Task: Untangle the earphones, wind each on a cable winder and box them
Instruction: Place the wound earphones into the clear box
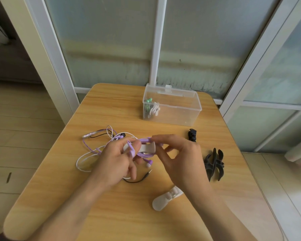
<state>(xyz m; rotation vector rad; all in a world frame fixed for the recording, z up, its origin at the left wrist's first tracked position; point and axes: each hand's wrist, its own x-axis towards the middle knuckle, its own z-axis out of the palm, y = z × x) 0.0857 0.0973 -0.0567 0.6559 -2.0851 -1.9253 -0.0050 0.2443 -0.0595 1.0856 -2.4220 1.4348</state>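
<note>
Two hands worked over a small wooden table [111, 214]. Nearest, at about five o'clock, a spare white winder [165, 199] lay flat by the right wrist. Just past it the left hand [116, 164] held a white cable winder [146, 148] with its fingers and thumb curled round one end. The right hand [179, 157] pinched the purple earphone cord [144, 140] between thumb and fingertip, right at the top edge of that winder. A few purple loops already sat round the winder's middle, and one purple earbud [149, 163] hung down under it.

At nine o'clock from the hands, more purple cord lay loose on the table, mixed up with a white cord [82, 162] and a thin black cord [137, 180] whose plug pointed toward the hands. Out at three o'clock lay two black winders [214, 164], and a smaller black piece [192, 134] sat a bit farther back — I could not tell what it was.

Farthest, at about one o'clock, stood a clear plastic box [181, 110] with its lid open. Green earphones [149, 103] on a white winder were already inside, at its left end.

So the step in hand looked like winding the purple pair. The next move would call for pulling the loose purple cord free of the white and black ones — gently, so it does not knot — and laying it turn by turn round the winder.

No words or brand marks could be read on anything.
</note>
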